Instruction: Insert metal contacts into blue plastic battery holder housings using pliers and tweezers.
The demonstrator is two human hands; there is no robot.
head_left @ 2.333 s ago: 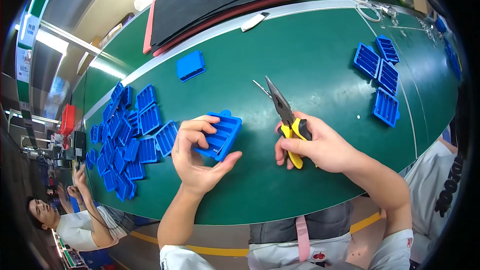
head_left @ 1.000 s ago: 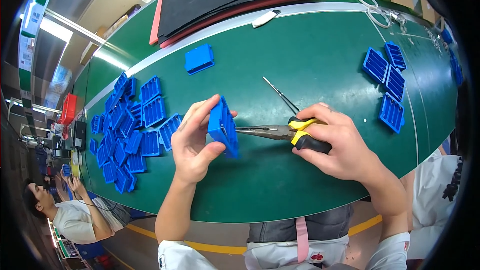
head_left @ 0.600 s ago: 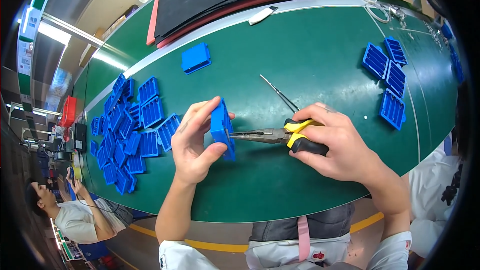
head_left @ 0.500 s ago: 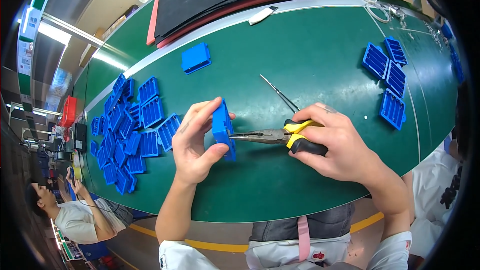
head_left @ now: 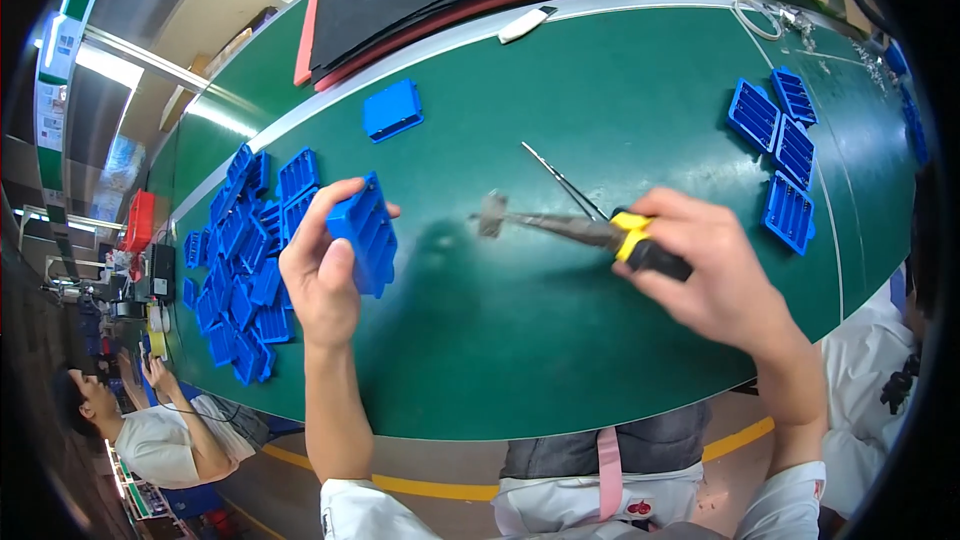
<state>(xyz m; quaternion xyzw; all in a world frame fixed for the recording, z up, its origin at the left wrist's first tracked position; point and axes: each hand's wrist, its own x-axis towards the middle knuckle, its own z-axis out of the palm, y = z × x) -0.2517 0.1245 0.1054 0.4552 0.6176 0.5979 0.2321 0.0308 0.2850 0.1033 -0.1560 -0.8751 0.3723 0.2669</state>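
My left hand point(head_left: 325, 295) is closed round a blue plastic battery holder point(head_left: 374, 240), tilted so that its ribbed slots face right. In my right hand point(head_left: 725, 275) are needle-nose pliers point(head_left: 580, 228) with yellow and black handles. Their jaws point left and pinch a small, shiny metal piece point(head_left: 492, 215), blurred by motion, apart from the holder. A pair of tweezers point(head_left: 562, 180) lies on the green table just beyond the pliers. One more blue holder point(head_left: 392, 112) rests face down farther off.
A heap of blue holders point(head_left: 240, 250) covers the table's left side. Several others point(head_left: 795, 150) lie at the right, with small metal bits point(head_left: 797, 25) behind them. Black sheets point(head_left: 470, 0) are stacked at the back near a white-handled tool point(head_left: 522, 26). A person point(head_left: 165, 430) sits at the left.
My hands have drawn apart: the holder has moved left and the pliers right. The pliers have come away from the holder, and the metal piece now shows in their jaws.
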